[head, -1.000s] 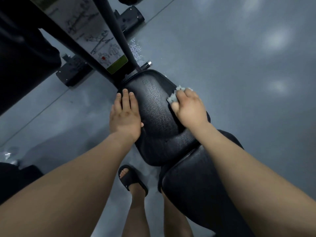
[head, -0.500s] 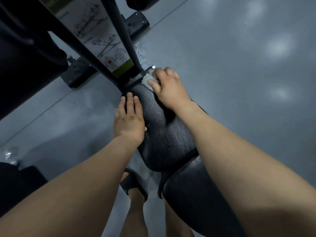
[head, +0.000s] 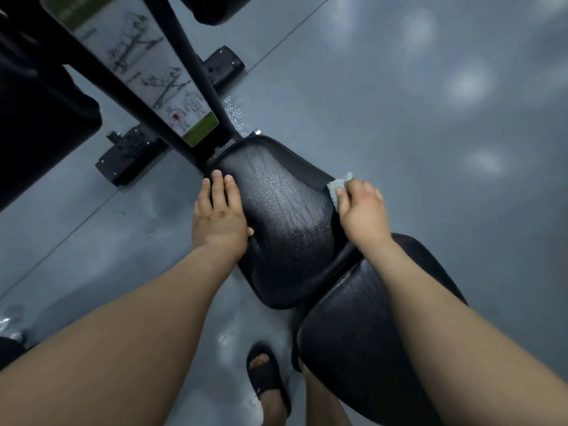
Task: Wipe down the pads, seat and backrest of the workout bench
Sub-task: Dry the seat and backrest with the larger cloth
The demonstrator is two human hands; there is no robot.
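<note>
The bench pad (head: pixel 282 216), black with a textured and glossy surface, lay at the centre of the view, its far end abutting the foot of the upright frame (head: pixel 190 66). A second pad (head: pixel 353 348) of the same black material adjoined its near end and extended toward the lower right, partly covered by the right forearm. A small pale cloth (head: pixel 336 187) sat at the right edge of the bench pad, in contact with it. The right hand (head: pixel 362 213) grasped this cloth, with the fingers curled over it and only the far corner of the cloth exposed. The left hand (head: pixel 219 219) rested flat on the left edge of the bench pad, released and grasping nothing, fingers straight and together, the fingertips near the pad's far end and close to the frame. A white label (head: pixel 147 69) with line diagrams and a green band was fixed to the frame. Two black base plates (head: pixel 129 155) stood on the grey floor (head: pixel 430 133) on either side of the frame. A foot in a black sandal (head: pixel 267 376) stood on the floor just left of the second pad.
</note>
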